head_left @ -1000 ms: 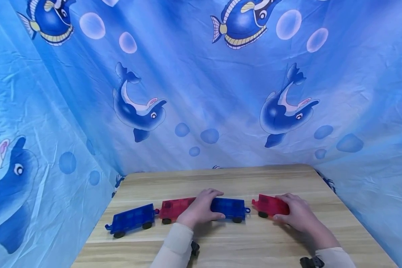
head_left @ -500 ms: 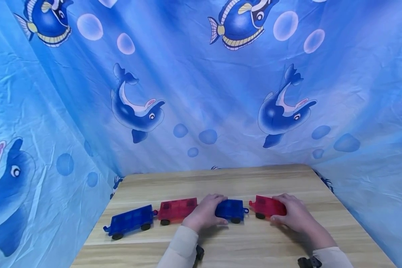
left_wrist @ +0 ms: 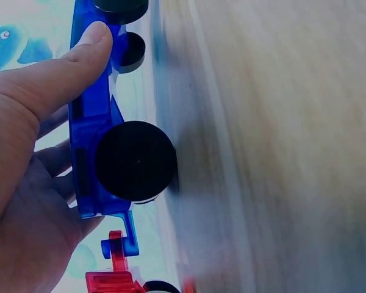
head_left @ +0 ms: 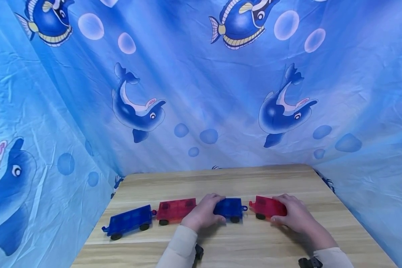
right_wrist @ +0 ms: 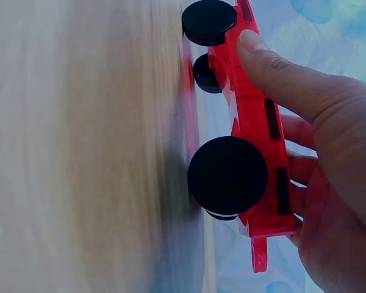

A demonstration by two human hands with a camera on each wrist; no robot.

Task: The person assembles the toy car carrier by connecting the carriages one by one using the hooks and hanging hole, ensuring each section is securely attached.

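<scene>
Near the middle of the table, my left hand [head_left: 204,214] grips a blue toy train car [head_left: 230,208] by its sides, thumb on the near one. In the left wrist view, the blue coupling [left_wrist: 131,235] meets a red ring [left_wrist: 116,250] on the red train car [head_left: 175,211] behind it. That car joins another blue train car [head_left: 130,220], angled at the far left. On the right, my right hand [head_left: 296,214] holds a second red train car [head_left: 268,206] between thumb and fingers. A small gap separates its left coupling from the blue car's ring [head_left: 244,208].
All the cars are in a row across a wood-grain table [head_left: 221,182]. Behind and beside the table hangs a blue cloth [head_left: 201,93] printed with dolphins, fish and bubbles. Black wrist cameras [head_left: 309,262] sit at both sleeves.
My left hand has slid rightward along the blue car, uncovering more of the red car behind it. The joined cars have shifted slightly left. My right hand keeps its hold on the red car.
</scene>
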